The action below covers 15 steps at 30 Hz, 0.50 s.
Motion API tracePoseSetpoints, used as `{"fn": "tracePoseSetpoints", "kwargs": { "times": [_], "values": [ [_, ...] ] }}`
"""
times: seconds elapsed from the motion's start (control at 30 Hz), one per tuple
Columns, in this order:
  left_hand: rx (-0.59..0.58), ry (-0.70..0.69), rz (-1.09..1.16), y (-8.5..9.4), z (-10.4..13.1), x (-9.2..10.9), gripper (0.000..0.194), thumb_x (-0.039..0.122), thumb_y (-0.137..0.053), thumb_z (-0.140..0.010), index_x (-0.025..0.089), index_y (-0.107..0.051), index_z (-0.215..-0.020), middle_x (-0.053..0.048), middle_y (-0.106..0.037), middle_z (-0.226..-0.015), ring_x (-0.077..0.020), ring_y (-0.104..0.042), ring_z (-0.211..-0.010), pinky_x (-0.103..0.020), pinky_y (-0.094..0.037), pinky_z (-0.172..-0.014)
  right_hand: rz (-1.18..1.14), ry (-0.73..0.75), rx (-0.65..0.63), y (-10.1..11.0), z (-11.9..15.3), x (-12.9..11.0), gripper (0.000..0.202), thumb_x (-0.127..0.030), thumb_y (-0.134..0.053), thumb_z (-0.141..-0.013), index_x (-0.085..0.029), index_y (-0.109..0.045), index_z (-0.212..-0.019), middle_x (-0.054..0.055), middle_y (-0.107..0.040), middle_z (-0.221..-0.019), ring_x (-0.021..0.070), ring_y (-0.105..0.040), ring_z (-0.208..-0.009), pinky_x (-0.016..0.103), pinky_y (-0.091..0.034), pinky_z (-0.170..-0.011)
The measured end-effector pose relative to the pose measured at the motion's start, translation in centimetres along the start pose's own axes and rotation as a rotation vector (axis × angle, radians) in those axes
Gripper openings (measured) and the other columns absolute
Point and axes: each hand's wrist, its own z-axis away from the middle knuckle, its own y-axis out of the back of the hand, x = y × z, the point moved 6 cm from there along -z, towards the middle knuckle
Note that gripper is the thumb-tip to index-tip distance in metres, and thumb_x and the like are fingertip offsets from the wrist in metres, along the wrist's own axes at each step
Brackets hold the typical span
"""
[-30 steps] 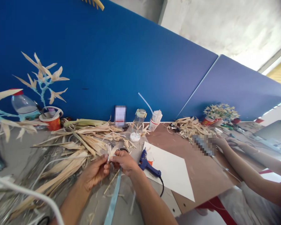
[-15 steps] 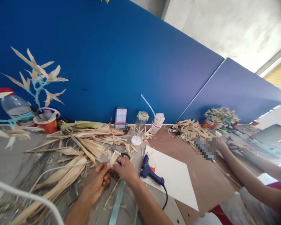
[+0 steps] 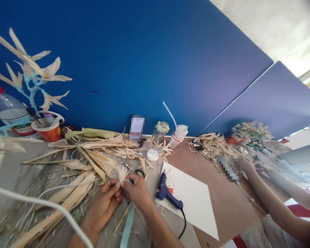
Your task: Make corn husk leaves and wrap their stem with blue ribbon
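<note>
My left hand (image 3: 108, 198) pinches the base of a small pale corn husk flower (image 3: 121, 172), whose strips fan upward. Close against it, my right hand (image 3: 136, 190) is closed on a light blue ribbon (image 3: 128, 224) at the flower's base. The ribbon's long end hangs down below my fingers toward the table's near edge. Just beyond my right hand lie scissors (image 3: 140, 172), their black handle partly covered. A blue glue gun (image 3: 167, 191) rests to the right on a white sheet (image 3: 196, 206).
Dried corn husks (image 3: 74, 193) spread across the left, crossed by a white cable (image 3: 41, 198). Behind stand a red cup (image 3: 50, 133) near a husk-flower branch (image 3: 32, 86), a phone (image 3: 137, 127), a jar (image 3: 160, 132) and a white cup (image 3: 177, 137). Another person's arm (image 3: 271, 196) reaches in, right.
The husk flower now stands more upright between my fingers, its strips fanned. My hands stay together at its base. The view has shifted slightly.
</note>
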Motion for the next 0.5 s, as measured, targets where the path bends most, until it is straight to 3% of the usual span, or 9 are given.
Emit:
{"fn": "tracePoseSetpoints", "kwargs": {
  "times": [0.17,0.5],
  "values": [
    [-0.116,0.106,-0.023,-0.6,0.5,-0.8,0.019,0.003,-0.078,-0.057,0.008,-0.064,-0.067,0.001,-0.055,-0.055,-0.0049,-0.047,-0.045,-0.015,-0.04,-0.041,0.097,0.133,0.021,1.0,1.1,-1.4,0.009,-0.019,-0.055,-0.069,-0.016,-0.059,-0.062,-0.003,-0.054,-0.057,0.0102,-0.047,-0.054,0.022,-0.036,-0.055],
    [-0.273,0.03,-0.206,-0.5,-0.2,0.1,0.02,0.014,-0.081,-0.059,0.009,-0.063,-0.063,0.003,-0.05,-0.049,-0.0031,-0.041,-0.042,-0.014,-0.035,-0.04,0.481,0.35,0.146,0.9,2.3,-3.9,0.017,-0.013,-0.052,-0.074,-0.018,-0.067,-0.067,0.002,-0.067,-0.068,0.0154,-0.06,-0.067,0.023,-0.04,-0.063]
  ]
}}
